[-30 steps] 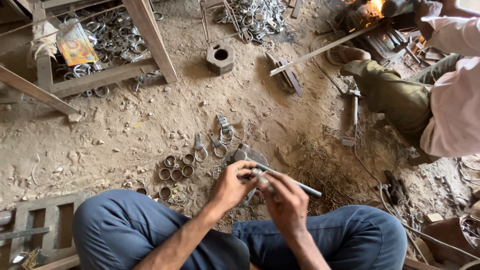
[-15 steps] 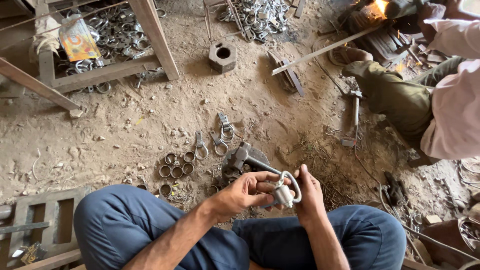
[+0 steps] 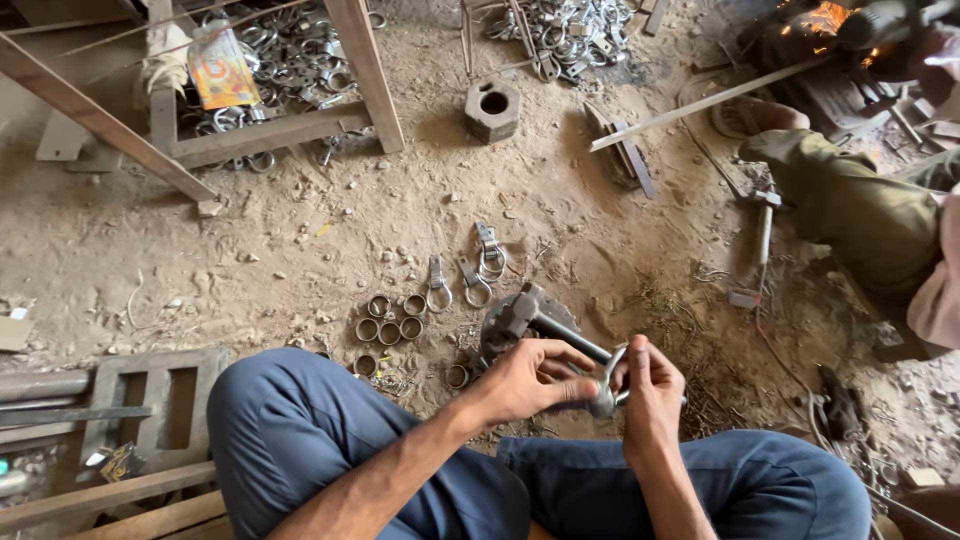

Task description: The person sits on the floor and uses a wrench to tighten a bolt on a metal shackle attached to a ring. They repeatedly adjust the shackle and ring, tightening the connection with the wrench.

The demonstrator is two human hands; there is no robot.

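Both hands, the left hand (image 3: 525,380) and right hand (image 3: 650,385), are closing their fingers on a metal ring fitting (image 3: 605,385) above the dirt floor (image 3: 300,240), where a slipping grip could be dropping it among the loose rings (image 3: 388,322).

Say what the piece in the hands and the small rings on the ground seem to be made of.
Looped piece, held by both hands: apparently bare steel, grey with a dull sheen. Small rings on the dirt floor: likely the same unpainted metal, grey and matte, possibly dusty.

The ring (image 3: 606,385) in both hands looks dull grey metal. The floor (image 3: 300,250) is rough, dusty earth. The table leg (image 3: 366,70) is bare wood.
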